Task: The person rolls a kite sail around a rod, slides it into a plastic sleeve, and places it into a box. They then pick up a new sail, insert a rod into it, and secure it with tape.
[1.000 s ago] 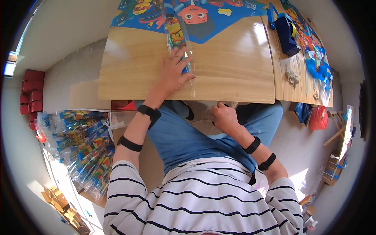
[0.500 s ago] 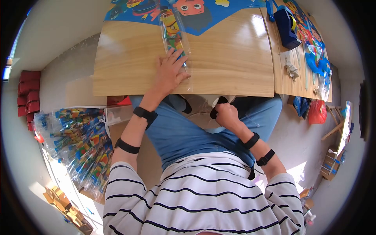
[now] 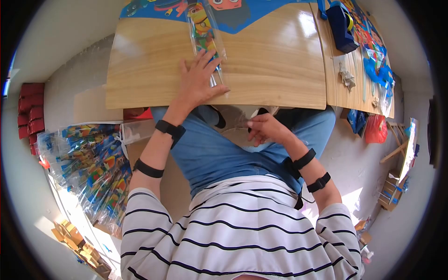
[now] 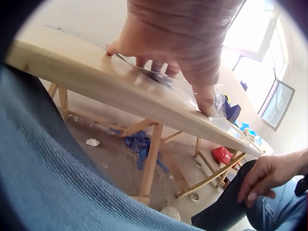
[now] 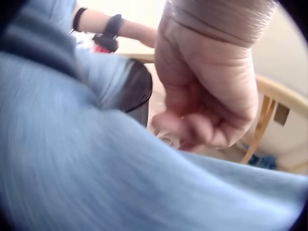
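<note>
On the table, my left hand (image 3: 199, 80) lies with spread fingers over the near end of a narrow clear sleeve (image 3: 201, 30) with a colourful cartoon print inside. Its thumb and fingertips touch the tabletop and the plastic in the left wrist view, where the hand (image 4: 175, 45) stands arched near the table edge. My right hand (image 3: 270, 129) hovers above the lap, below the table's front edge, its fingers loosely bent. Nothing shows between the bent fingers of that hand (image 5: 209, 96) in the right wrist view, which is blurred.
A blue cartoon sheet (image 3: 261, 10) lies at the table's far side. On the right stand a dark blue tape dispenser (image 3: 342, 29) and crumpled scrap (image 3: 346, 79). Many printed items in clear plastic (image 3: 91, 163) are piled at the left, and a red bag (image 3: 375, 129) hangs at the right.
My right hand has loosened from a tighter curl. The left hand's fingers have spread wider over the sleeve. The table and sheet sit higher in the head view.
</note>
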{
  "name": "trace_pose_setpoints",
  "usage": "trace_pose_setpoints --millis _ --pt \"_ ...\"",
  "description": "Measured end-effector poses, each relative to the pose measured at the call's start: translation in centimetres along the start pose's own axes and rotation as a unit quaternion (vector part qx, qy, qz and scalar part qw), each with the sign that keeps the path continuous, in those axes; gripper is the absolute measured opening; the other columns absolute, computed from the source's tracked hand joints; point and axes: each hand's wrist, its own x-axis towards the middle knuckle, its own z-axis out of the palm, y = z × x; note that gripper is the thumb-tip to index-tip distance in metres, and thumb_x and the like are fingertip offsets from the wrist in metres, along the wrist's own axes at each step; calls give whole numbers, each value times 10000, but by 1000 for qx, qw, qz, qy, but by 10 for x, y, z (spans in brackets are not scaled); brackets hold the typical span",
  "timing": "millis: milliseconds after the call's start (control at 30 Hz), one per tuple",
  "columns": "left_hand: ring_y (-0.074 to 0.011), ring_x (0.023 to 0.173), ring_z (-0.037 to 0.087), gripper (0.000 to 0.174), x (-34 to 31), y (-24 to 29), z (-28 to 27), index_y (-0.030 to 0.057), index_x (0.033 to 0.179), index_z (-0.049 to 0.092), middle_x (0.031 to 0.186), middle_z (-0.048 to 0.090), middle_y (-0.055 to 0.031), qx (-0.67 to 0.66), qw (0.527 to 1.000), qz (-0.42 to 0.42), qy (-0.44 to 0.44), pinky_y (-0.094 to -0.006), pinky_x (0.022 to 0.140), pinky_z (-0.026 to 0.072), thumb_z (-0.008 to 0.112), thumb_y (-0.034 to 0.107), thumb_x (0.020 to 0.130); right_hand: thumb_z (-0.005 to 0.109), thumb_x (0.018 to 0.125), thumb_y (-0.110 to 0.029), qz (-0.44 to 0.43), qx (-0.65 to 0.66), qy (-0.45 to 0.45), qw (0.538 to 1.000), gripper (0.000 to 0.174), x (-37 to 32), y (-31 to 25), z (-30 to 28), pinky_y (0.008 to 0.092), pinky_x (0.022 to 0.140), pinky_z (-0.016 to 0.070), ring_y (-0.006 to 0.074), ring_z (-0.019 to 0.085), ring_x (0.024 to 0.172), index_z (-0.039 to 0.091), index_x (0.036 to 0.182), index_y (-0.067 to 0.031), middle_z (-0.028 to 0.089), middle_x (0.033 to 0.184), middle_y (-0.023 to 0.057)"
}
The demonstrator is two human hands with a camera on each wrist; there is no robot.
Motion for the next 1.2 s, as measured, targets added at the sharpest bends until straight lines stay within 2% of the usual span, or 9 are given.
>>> trace_pose_setpoints --millis 33,67,167,300,400,600,900,967,1200 --pt "-297 1518 278 851 0 1 -2 150 1427 543 1595 390 -57 3 1000 1 -4 -716 1141 133 795 571 731 660 903 -208 -49 -289 120 949 219 7 26 2 410 633 555 325 697 680 725 833 -11 723 813 200" --pt "-297 1517 280 866 0 1 -3 152 1430 540 1596 389 -57 5 1000 1 -9 -716 1140 133 797 582 723 672 864 -173 -92 -547 229 800 173 11 40 3 436 646 557 365 698 693 726 807 -19 718 809 219" --pt "-299 1513 288 896 -1 2 -1 164 1442 528 1595 390 -57 -4 1000 1 -2 -719 1141 133 796 608 712 667 766 -117 -166 -409 271 855 98 -2 -3 13 484 691 551 432 678 755 728 755 -41 695 804 237" --pt "-298 1531 263 924 -2 3 -2 183 1477 483 1608 371 -48 22 1000 -3 -15 -709 1156 126 807 598 717 639 802 -4 -310 -356 253 845 147 1 -56 31 472 753 532 392 673 886 692 936 -30 695 938 187" --pt "-295 1528 268 902 0 6 -3 180 1469 494 1605 377 -46 20 1000 -8 -12 -721 1149 129 810 579 724 596 799 70 -430 -384 205 791 270 26 -85 36 461 781 511 398 649 939 635 1053 -12 661 982 183" --pt "-274 1537 243 791 -1 -4 -3 170 1476 493 1630 344 -38 -24 999 -3 -31 -738 1145 108 778 478 806 559 767 108 -413 -349 138 830 294 67 -89 26 478 778 497 414 636 938 618 1027 -16 654 969 192" --pt "-264 1552 209 793 -6 -13 -8 192 1552 392 1661 288 -25 -9 997 35 -67 -703 1169 71 721 439 873 608 762 76 -456 -409 118 781 131 71 -78 18 478 718 487 415 616 831 633 866 -1 617 857 162" --pt "-270 1558 193 813 -5 -15 -9 206 1577 355 1667 276 -35 -3 996 39 -81 -685 1174 63 681 509 896 629 758 62 -467 -413 128 771 105 71 -74 17 469 732 484 398 612 847 630 842 -2 620 863 145" --pt "-260 1549 214 838 -5 -16 -11 206 1554 391 1661 287 -19 -20 995 44 -83 -688 1184 81 759 446 839 656 738 13 -469 -411 230 747 89 49 -51 3 432 795 453 320 580 891 608 773 -53 603 856 83"
